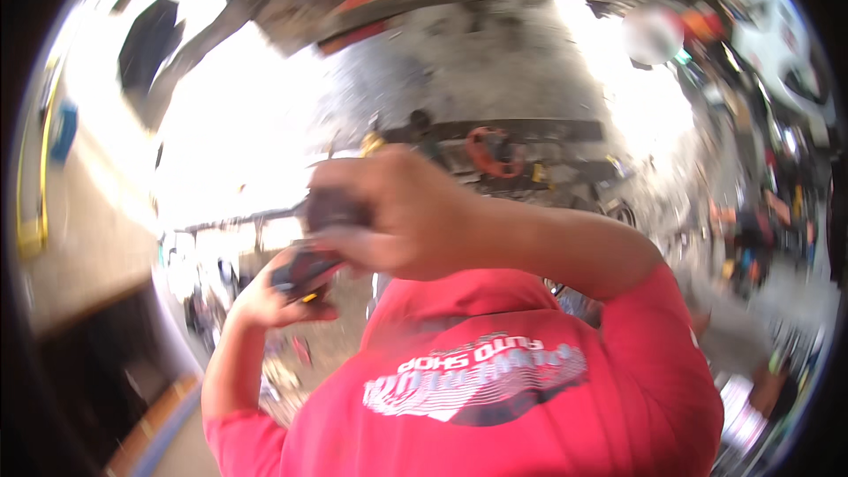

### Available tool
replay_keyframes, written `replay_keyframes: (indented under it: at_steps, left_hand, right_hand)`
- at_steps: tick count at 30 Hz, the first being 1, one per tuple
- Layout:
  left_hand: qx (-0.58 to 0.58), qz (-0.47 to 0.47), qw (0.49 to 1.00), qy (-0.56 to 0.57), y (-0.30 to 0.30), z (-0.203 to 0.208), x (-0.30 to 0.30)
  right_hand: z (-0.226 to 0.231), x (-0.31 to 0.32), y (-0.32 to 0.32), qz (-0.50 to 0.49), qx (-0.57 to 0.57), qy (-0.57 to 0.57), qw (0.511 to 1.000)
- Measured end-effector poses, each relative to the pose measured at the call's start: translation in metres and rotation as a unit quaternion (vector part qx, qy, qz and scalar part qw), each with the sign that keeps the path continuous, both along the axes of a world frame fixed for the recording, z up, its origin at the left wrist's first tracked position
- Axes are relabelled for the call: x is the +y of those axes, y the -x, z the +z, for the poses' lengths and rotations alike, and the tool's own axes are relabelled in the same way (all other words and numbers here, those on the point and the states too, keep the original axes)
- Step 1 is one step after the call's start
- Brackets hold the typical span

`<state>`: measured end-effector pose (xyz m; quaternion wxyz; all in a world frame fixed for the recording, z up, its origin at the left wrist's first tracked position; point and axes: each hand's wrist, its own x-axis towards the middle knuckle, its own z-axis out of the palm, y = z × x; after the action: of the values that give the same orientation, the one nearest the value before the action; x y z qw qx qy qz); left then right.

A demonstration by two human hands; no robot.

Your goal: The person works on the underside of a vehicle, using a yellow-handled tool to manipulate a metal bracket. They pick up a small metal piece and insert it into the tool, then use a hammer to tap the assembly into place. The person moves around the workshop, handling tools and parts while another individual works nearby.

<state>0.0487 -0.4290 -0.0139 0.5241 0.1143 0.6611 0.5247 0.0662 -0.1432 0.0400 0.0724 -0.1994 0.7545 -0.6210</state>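
In front of my chest, my right hand (397, 212) reaches across to the left, its fingers curled around a dark, rounded object (337, 209). Motion smears it, so its kind does not show. Just below and to the left, my left hand (274, 296) grips a black tool-like piece (305, 270) with a small yellow spot on its underside. The two dark pieces lie close together; whether they are joined I cannot tell. Both forearms are bare below red sleeves.
Ahead, a long work surface (565, 130) carries an orange-red ring-shaped item (495, 152) and small yellow things. Many blurred items crowd the right side. At the far right is a whitish round object (654, 35). A tan panel (88, 247) stands on the left.
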Motion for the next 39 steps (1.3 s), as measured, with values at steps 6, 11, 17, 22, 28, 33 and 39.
replay_keyframes:
  at_steps: [6, 11, 17, 22, 28, 33, 39]
  left_hand:
    - [0.066, 0.026, 0.987, -0.145, -0.092, -0.067, 0.009]
    - [0.185, 0.145, 0.955, -0.182, -0.129, -0.096, 0.009]
    - [0.081, 0.27, 0.939, -0.197, -0.186, -0.133, 0.002]
    - [0.06, 0.366, 0.892, -0.259, -0.208, -0.147, 0.009]
    - [0.177, 0.317, 0.9, -0.242, -0.184, -0.137, -0.001]
    - [0.18, 0.311, 0.905, -0.228, -0.189, -0.143, -0.002]
    - [0.142, 0.311, 0.905, -0.252, -0.196, -0.157, 0.006]
  right_hand:
    - [-0.039, -0.03, -0.041, 0.146, -0.038, -0.025, 0.988]
    - [-0.048, -0.041, -0.054, 0.225, -0.091, -0.059, 0.968]
    - [-0.042, -0.054, -0.03, 0.221, -0.108, -0.078, 0.966]
    - [-0.05, -0.067, -0.038, 0.228, -0.185, -0.096, 0.951]
    - [-0.061, -0.079, -0.04, 0.282, -0.164, -0.122, 0.937]
    - [-0.06, -0.09, -0.041, 0.271, -0.146, -0.14, 0.941]
    - [-0.06, -0.099, -0.04, 0.29, -0.107, -0.178, 0.934]
